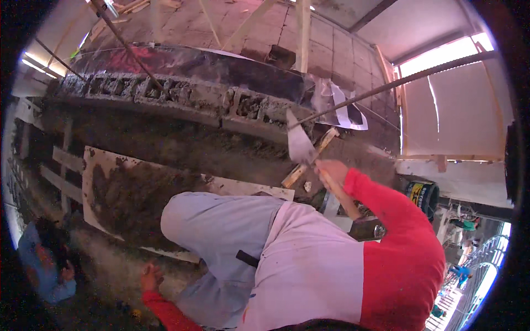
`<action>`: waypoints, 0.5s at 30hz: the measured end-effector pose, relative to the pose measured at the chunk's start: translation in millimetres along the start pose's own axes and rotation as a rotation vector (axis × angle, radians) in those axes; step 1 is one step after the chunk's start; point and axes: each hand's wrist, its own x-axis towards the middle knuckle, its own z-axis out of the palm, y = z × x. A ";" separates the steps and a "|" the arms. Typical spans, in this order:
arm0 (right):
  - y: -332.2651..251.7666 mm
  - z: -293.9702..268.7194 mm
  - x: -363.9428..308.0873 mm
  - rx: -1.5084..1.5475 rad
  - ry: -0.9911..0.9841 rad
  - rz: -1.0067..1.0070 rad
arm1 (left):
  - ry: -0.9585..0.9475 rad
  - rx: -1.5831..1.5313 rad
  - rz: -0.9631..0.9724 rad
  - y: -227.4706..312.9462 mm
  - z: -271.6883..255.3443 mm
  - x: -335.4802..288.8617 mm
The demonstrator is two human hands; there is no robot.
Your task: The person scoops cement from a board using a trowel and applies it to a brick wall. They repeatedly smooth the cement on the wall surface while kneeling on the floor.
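Note:
My right hand [333,173] is closed round the wooden handle of a trowel [301,146]. The trowel's pale, pointed blade reaches up toward the right end of a row of hollow concrete blocks [182,99]. Rough grey mortar lies on top of those blocks and in their cavities. Low on the left, my left hand [150,277] hangs beside my bent knee, with loosely curled fingers a little apart and nothing visible in them. A pale board [87,190] carrying a spread of dark wet mortar [132,193] lies in front of my knee.
A steel rod [408,80] slants across the right, and another [124,44] rises from the blocks. A wood strip [312,157] lies beneath the trowel. A black bucket [424,196] stands right. Another person [44,265] is at lower left. Dark plastic sheeting [221,69] lies behind the blocks.

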 end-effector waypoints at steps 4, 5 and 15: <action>-63.8 21.0 32.5 0.548 -0.047 0.045 | 0.007 0.038 -0.010 -3.5 0.6 3.4; -70.3 22.5 41.6 0.692 -0.046 0.096 | 0.029 -0.022 -0.107 7.4 11.6 2.0; -59.6 99.6 81.3 0.881 0.054 0.155 | 0.044 -0.077 -0.061 25.6 18.5 -16.4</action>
